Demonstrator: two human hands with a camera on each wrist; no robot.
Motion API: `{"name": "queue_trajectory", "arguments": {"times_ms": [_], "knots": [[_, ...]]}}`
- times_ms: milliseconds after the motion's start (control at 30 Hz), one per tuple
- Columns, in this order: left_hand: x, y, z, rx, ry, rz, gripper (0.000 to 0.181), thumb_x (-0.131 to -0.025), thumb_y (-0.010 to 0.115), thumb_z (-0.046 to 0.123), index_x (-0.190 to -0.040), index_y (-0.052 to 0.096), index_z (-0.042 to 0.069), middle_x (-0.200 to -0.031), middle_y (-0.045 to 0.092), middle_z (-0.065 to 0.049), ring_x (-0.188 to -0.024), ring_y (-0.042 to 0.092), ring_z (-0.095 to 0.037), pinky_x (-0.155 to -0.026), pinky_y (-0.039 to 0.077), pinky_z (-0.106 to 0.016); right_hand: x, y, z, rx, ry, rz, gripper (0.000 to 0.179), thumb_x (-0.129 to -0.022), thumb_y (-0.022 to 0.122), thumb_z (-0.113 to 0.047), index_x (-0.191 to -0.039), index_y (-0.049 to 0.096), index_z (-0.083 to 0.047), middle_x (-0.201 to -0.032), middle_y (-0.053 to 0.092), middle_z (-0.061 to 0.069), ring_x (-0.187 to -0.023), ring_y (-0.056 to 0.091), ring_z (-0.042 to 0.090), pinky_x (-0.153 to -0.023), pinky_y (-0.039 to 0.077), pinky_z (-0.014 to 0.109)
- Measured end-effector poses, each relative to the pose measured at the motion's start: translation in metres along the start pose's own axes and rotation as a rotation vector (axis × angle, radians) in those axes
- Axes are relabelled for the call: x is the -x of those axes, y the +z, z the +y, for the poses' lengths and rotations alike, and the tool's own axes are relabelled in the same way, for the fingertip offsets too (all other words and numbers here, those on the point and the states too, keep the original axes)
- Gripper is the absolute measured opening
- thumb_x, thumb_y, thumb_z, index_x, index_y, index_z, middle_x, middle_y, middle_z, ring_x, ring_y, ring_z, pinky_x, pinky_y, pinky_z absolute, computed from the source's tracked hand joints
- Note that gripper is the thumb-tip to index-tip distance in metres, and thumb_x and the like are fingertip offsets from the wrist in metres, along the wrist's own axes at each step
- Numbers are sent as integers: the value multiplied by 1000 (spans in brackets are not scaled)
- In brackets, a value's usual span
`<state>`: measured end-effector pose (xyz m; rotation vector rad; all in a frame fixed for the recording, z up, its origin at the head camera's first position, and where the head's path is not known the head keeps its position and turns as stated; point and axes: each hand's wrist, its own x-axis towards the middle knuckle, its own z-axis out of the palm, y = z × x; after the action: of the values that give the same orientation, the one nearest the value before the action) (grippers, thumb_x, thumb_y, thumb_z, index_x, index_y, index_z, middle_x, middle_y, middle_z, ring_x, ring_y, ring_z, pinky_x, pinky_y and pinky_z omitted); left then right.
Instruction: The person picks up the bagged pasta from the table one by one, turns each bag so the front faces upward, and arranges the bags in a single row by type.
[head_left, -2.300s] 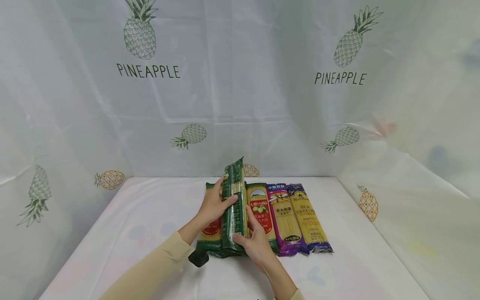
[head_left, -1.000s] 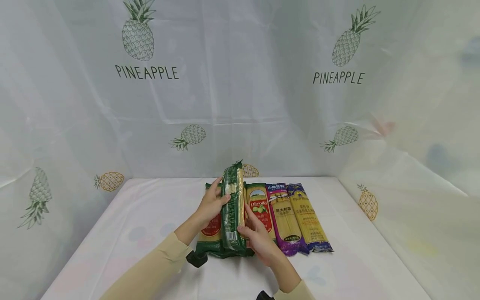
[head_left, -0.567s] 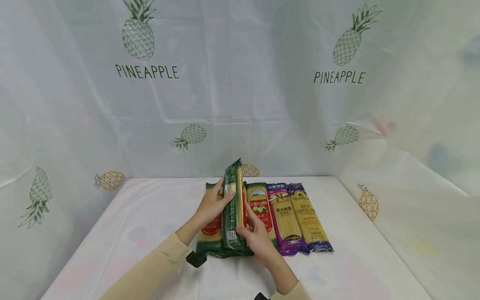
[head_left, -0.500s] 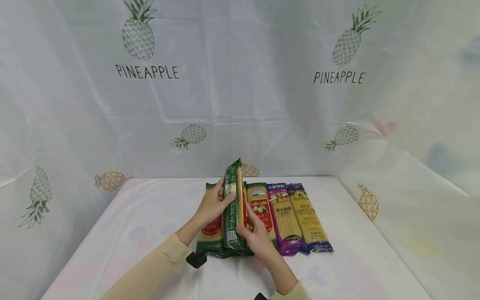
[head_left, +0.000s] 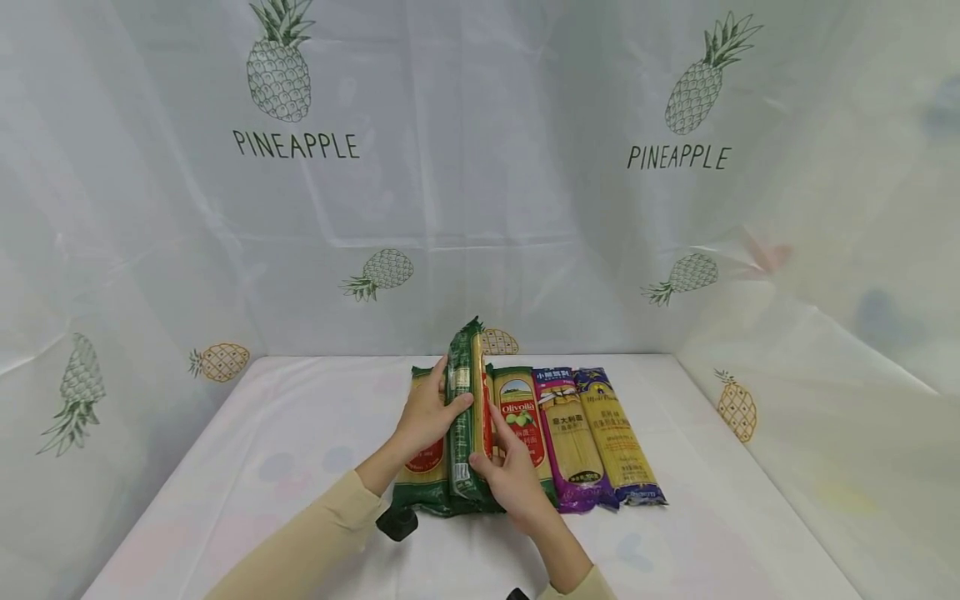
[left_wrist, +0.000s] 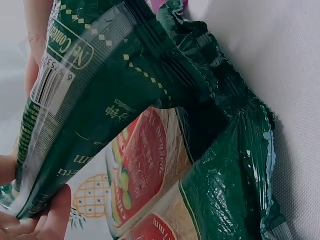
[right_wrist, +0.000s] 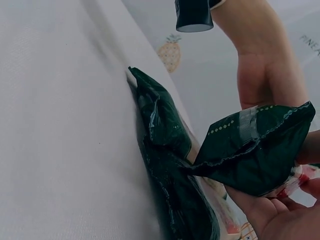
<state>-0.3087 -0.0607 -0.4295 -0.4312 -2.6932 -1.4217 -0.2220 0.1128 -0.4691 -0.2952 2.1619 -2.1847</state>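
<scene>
Both hands hold a green packet of spaghetti (head_left: 461,437), raised on its edge and tilted, its top end higher. My left hand (head_left: 427,414) grips its upper left side, thumb across the printed face. Lower down, my right hand (head_left: 517,483) pinches the right edge between thumb and fingers. In the left wrist view, the packet (left_wrist: 100,95) shows a barcode and a crimped green end. The right wrist view shows that green end (right_wrist: 255,150) above my right hand's palm (right_wrist: 285,220). Beneath and beside it lie more green-ended Olivoilà packets (head_left: 521,417), partly hidden by the hands.
To the right lie a purple pasta packet (head_left: 572,437) and a yellow-and-blue one (head_left: 618,442), side by side on the white-covered table (head_left: 300,483). A pineapple-print curtain (head_left: 480,183) stands behind and along the sides.
Over these frames the held packet has turned about its long axis: its broad green back faced me earlier, and more of its yellow and red front shows now. Both hands kept their hold; the other packets stayed.
</scene>
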Motion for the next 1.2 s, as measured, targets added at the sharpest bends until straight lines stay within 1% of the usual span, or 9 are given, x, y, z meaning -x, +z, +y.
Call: {"name": "queue_trajectory", "arguments": {"times_ms": [167, 267, 467, 633, 767, 900, 1000, 1067, 1200], "knots": [[1, 1, 1, 13, -6, 10, 86, -106, 70, 32, -172, 18, 12, -154, 51, -29, -99, 73, -32, -91, 58, -54, 0, 2, -1, 48, 1, 14, 83, -105, 65, -7, -172, 20, -22, -147, 54, 24, -120, 70, 31, -98, 59, 40], [2, 1, 1, 34, -24, 18, 84, -106, 68, 28, -172, 18, 13, -155, 51, -28, -117, 68, -41, -100, 54, -60, -1, 2, -1, 100, 8, 28, 84, -104, 69, -10, -172, 22, -23, -139, 56, 22, -110, 73, 27, -94, 61, 37], [4, -1, 3, 113, -74, 17, 80, -108, 65, 21, -172, 19, 17, -162, 43, -28, -128, 59, -47, -107, 48, -62, -3, 2, -1, 210, 13, 31, 87, -101, 76, -18, -171, 26, -26, -122, 58, 17, -85, 66, 17, -78, 59, 27], [5, -4, 4, 170, -95, 3, 78, -109, 62, 18, -173, 17, 22, -164, 39, -28, -136, 56, -46, -108, 47, -64, -2, -2, -2, 214, 44, -10, 84, -104, 72, -29, -172, 23, -33, -132, 55, 19, -102, 67, 25, -90, 60, 40], [3, -5, 3, 232, -112, -10, 77, -109, 60, 17, -173, 17, 25, -166, 36, -28, -143, 49, -48, -112, 44, -66, -2, -5, -5, 159, 72, -33, 81, -106, 66, -36, -172, 19, -36, -148, 47, 23, -118, 61, 28, -95, 58, 43], [2, -7, 1, 297, -125, -34, 77, -109, 58, 15, -173, 15, 26, -167, 36, -27, -151, 39, -47, -119, 35, -66, -4, -8, -8, -44, 135, -92, 83, -109, 60, -33, -172, 7, -38, -160, 41, 20, -102, 57, 15, -76, 47, 25], [1, -8, 0, 333, -125, -54, 77, -110, 56, 14, -173, 14, 25, -167, 35, -26, -154, 34, -45, -121, 30, -66, -7, -10, -7, -172, 182, -139, 85, -109, 56, -28, -172, 0, -40, -162, 42, 17, -94, 56, 11, -73, 43, 25], [1, -8, -1, 341, -117, -70, 76, -110, 55, 13, -173, 14, 24, -167, 36, -26, -155, 32, -45, -122, 29, -67, -7, -12, -5, -185, 188, -159, 85, -109, 55, -27, -172, 0, -39, -168, 33, 21, -114, 63, 19, -86, 52, 31], [0, -9, -1, 352, -95, -100, 74, -110, 51, 10, -173, 13, 18, -166, 36, -27, -155, 32, -46, -122, 29, -66, -7, -13, 1, -168, 180, -160, 82, -110, 57, -26, -173, 6, -37, -170, 26, 26, -117, 59, 23, -86, 52, 31]]}}
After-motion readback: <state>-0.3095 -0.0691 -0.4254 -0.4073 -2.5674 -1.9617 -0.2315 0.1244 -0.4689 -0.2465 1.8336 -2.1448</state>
